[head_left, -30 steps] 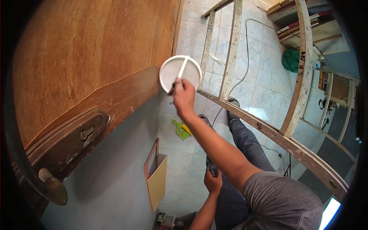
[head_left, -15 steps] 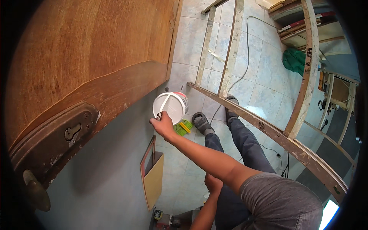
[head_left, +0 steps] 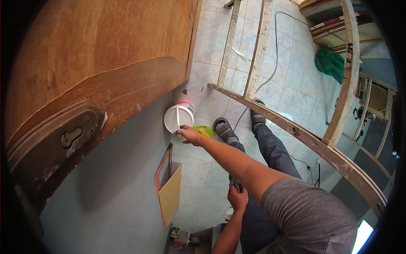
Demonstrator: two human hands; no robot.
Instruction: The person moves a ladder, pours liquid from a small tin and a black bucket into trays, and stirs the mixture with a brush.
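A white plastic bucket [head_left: 174, 120] with a pale lid, a strap-like handle and a red band stands by the grey wall at the door's foot. My right hand [head_left: 189, 135] reaches across to it, fingers closed at the near end of the handle. Whether the bucket's base rests on the floor cannot be made out. Lower down, in front of my leg, my left hand [head_left: 238, 199] is closed round a small dark tool [head_left: 237, 184], mostly hidden by the fingers. A green dustpan-like thing [head_left: 205, 131] with a yellow part lies between the bucket and my sandalled foot [head_left: 224, 130].
A wooden door [head_left: 122, 38] with a worn lock plate [head_left: 55, 135] fills the upper left. Across the right stretches a paint-spotted wooden ladder [head_left: 287, 127]. A cable [head_left: 277, 55] trails over the tiles. A framed board [head_left: 170, 194] leans on the wall; green cloth [head_left: 329, 64] lies beyond.
My right hand has lowered the bucket toward the floor and wall, so it looks smaller. My left hand has shifted slightly and the dark tool in it now shows.
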